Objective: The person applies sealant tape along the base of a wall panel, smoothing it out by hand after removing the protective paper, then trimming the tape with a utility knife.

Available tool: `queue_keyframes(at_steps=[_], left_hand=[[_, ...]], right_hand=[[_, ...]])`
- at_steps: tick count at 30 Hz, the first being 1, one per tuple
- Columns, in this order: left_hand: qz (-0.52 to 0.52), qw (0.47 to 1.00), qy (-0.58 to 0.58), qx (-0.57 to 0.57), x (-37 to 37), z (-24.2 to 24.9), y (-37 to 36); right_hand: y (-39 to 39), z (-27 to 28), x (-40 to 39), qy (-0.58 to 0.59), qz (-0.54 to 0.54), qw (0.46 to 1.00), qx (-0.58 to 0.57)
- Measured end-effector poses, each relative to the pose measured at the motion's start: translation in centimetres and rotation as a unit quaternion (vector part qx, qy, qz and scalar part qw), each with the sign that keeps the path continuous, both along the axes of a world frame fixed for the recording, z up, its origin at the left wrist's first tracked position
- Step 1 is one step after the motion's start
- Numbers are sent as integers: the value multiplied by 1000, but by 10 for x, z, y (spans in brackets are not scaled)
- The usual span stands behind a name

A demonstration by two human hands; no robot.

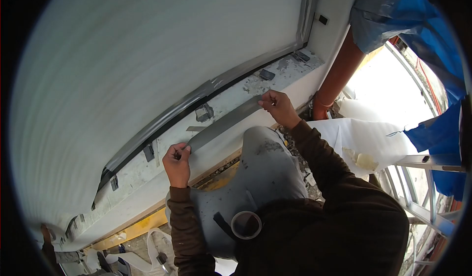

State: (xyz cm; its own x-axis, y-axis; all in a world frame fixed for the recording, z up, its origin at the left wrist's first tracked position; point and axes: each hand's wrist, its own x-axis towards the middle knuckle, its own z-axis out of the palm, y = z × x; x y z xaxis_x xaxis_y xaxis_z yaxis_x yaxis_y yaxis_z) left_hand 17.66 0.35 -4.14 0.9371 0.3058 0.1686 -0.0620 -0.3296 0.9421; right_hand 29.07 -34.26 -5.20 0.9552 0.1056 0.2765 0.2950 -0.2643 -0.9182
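Observation:
A strip of grey tape (pixel 223 122) is stretched between my two hands above the white sill (pixel 142 170). My left hand (pixel 177 164) pinches its lower left end, and my right hand (pixel 278 109) pinches the upper right end. Behind it, a silvery tape band (pixel 162 114) runs along the bottom edge of a large sheet-covered panel (pixel 147 45). Small dark pieces (pixel 266 74) sit at intervals along the sill. A roll of tape (pixel 246 225) rests on my lap, over grey trousers.
To the right are a reddish-brown pipe (pixel 339 74), blue plastic sheeting (pixel 432 35), a white sheet (pixel 364 133) and a metal ladder (pixel 427 214). Below the sill lies a yellow board (pixel 142 226), with a curled white strip (pixel 140 263) near it.

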Motion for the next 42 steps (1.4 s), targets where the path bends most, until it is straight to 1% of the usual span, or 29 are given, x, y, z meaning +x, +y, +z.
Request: queue_keyframes(at_steps=[2,3,7,9,11,12,13,14,15,17,18,19,21,23,25,27,28,29,31,35,37,40,42], left_hand=[[-3,999,-10,-40,3,1,-10],[-9,999,-10,-37,6,2,-15],[-36,999,8,-8,15,15,-45],[-46,999,10,0,27,18,-60],[-65,996,5,60,42,17,-76],[-67,997,-4,49,50,20,-89],[-72,996,-5,51,59,23,-100],[-84,994,-13,63,69,27,-111],[-95,992,-20,74,79,31,-123],[-102,991,-20,86,101,37,-147],[-107,988,-37,105,114,38,-158],[-112,985,-53,124,127,41,-171],[-127,984,-59,111,155,48,-197],[-145,982,-60,101,182,54,-222],[-112,972,-92,186,200,56,-237],[-109,970,-83,203,216,53,-247],[-100,968,-77,217,220,54,-252],[-104,967,-77,220,222,54,-256],[-64,958,-86,265,225,53,-263],[-74,946,-90,302,221,46,-267],[-60,941,-93,320,219,42,-266],[-62,941,-108,315,221,42,-268],[-60,940,-97,322,221,45,-270]], right_hand=[[-10,1,3,0,-20,1000,-7],[-15,2,5,1,-25,1000,-15],[-44,8,17,-1,-40,999,-32],[-61,9,24,-23,-68,996,-50],[-81,13,32,-34,-72,995,-54],[-91,13,36,-28,-84,995,-55],[-103,13,42,-22,-97,994,-56],[-117,7,52,-48,-120,987,-96],[-128,3,62,-47,-125,987,-94],[-147,0,79,-102,-178,972,-113],[-159,3,89,-75,-197,970,-117],[-169,1,100,-75,-202,970,-114],[-189,-2,124,-128,-244,954,-122],[-208,-3,151,-122,-273,948,-110],[-209,-4,169,-115,-295,943,-100],[-206,0,178,-76,-345,922,-160],[-205,-1,181,-109,-350,913,-179],[-203,0,184,-106,-354,912,-176],[-199,1,192,-101,-387,896,-192],[-198,-5,201,-68,-400,889,-215],[-197,-5,203,-62,-410,879,-237],[-194,1,202,-48,-414,876,-243],[-193,3,201,-45,-418,873,-249]])
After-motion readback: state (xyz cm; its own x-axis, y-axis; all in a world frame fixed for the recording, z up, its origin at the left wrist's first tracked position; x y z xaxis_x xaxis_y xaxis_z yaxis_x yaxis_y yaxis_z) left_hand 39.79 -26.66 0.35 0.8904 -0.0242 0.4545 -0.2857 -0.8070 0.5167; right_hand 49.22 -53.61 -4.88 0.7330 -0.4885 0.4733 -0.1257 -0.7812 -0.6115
